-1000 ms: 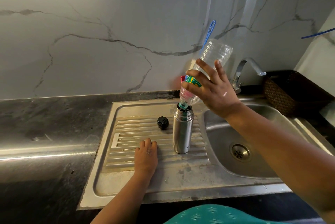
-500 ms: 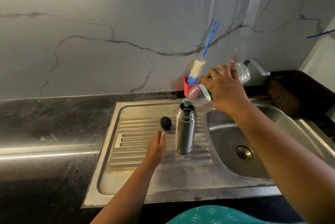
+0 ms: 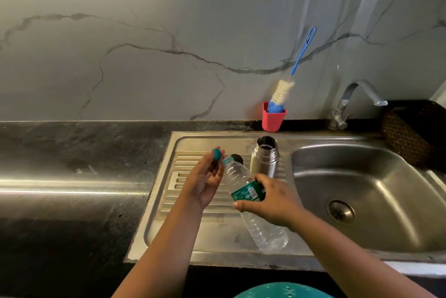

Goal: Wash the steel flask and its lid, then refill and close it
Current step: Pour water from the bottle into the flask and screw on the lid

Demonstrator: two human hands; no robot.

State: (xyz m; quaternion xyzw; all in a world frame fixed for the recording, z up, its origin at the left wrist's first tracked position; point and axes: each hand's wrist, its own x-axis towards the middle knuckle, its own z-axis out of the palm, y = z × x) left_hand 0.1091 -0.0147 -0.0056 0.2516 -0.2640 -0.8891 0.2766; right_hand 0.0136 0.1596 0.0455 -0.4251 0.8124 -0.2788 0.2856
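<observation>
On the ribbed drainboard (image 3: 193, 232) beside the sink basin, the steel flask (image 3: 264, 157) stands upright and uncapped, its black lid (image 3: 237, 157) lying just left of it, so closing is not yet done. Right hand (image 3: 272, 198) fingers wrap the clear plastic bottle (image 3: 243, 189), while left hand (image 3: 205, 182) fingers pinch its green cap (image 3: 216, 154) at the bottle's mouth. Refilling looks done, though the flask's water level cannot be made out.

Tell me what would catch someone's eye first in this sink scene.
The hands, centre frame: the right hand grips a clear plastic bottle while the left hand brings a teal cap to its mouth. Behind them the open steel flask stands on the drainboard, with a blue bottle brush in a red cup against the wall.
</observation>
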